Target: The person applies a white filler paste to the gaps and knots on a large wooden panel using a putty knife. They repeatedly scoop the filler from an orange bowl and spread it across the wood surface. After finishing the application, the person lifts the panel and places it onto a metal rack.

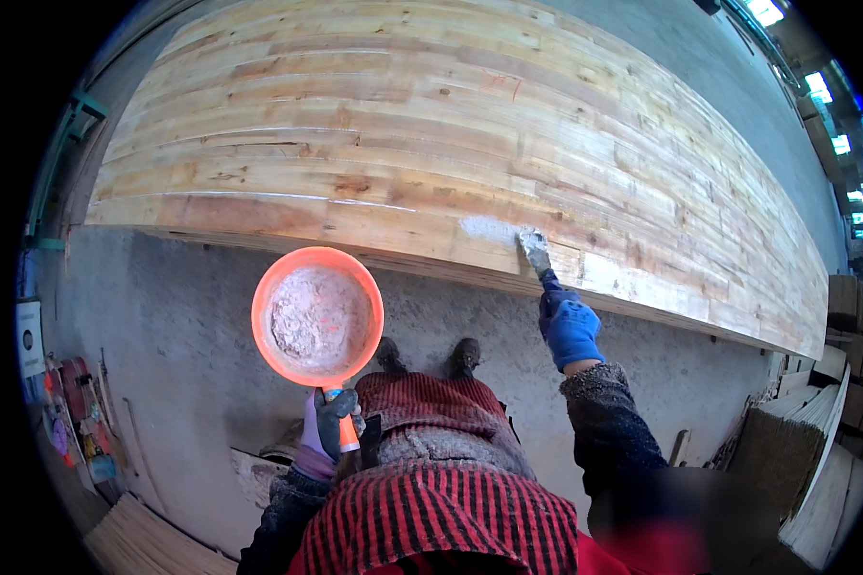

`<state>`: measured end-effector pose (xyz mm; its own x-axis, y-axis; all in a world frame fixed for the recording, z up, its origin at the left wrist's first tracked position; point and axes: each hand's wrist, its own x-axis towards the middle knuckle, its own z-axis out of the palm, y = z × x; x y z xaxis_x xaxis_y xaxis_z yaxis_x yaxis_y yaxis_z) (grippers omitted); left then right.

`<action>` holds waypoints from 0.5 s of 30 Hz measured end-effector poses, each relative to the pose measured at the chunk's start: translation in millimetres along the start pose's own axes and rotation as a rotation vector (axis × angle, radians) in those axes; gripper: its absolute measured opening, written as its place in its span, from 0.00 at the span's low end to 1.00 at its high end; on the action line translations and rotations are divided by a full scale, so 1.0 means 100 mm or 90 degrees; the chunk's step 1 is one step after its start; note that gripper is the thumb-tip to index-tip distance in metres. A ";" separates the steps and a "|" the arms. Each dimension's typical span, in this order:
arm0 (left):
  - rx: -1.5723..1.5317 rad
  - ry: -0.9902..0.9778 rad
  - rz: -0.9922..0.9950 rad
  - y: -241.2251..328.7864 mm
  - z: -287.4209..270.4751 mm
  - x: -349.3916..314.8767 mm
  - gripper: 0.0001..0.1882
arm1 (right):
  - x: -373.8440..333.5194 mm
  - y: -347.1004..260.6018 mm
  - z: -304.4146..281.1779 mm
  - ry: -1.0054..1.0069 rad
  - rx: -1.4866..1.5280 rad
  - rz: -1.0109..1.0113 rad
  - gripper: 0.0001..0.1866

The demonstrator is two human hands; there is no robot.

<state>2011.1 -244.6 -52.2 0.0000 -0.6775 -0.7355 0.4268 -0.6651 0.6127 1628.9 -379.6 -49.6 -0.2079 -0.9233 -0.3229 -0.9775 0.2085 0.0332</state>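
My left hand, in a dark and purple glove, is closed round the handle of an orange dipper. Pale pinkish putty lies inside its bowl. In a blue glove, my right hand grips a putty knife whose blade is coated with whitish putty. That blade rests on the near edge of a large panel of joined wood strips. Just left of the blade, a white putty smear covers part of the wood. The dipper is held in front of the panel's near side, apart from it.
Stacked boards stand at the lower right beyond my right arm. At the lower left lies a pile of thin wood sheets. Assorted tools and coloured items are by the left side. Grey concrete floor surrounds the panel.
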 end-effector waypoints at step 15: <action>-0.054 0.007 -0.005 -0.11 -0.21 0.13 0.13 | 0.32 0.21 -0.77 -0.154 -0.125 -0.061 0.17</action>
<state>2025.6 -239.7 -74.3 0.0057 -0.6688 -0.7434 0.5022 -0.6410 0.5805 1598.9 -429.2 13.6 -0.1230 -0.8272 -0.5483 -0.9855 0.0366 0.1658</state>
